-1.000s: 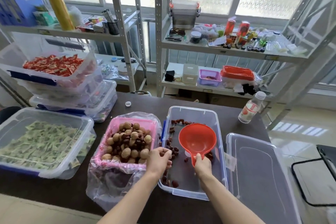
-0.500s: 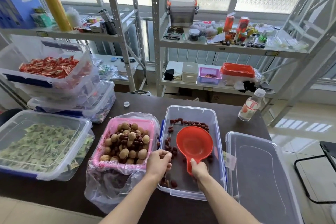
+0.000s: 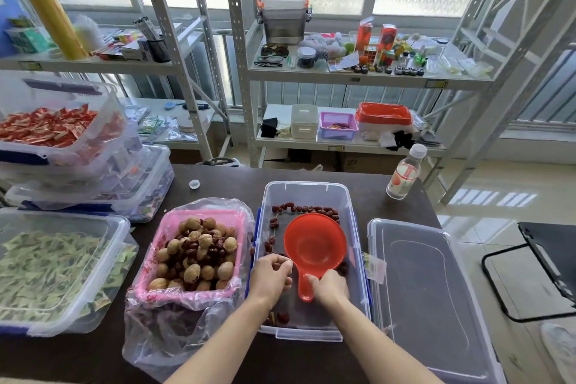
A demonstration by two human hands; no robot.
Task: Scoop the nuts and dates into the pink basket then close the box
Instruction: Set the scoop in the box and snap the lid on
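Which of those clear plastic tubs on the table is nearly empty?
The clear tub holding the red scoop: only scattered dates remain. The others hold green or red packets.

A storeroom: metal shelving (image 3: 243,72) packed with supplies, stacked plastic bins (image 3: 93,171).

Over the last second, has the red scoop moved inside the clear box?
Yes. The red scoop has slid back toward the person and slightly left within the clear box, uncovering the dates along the far wall.
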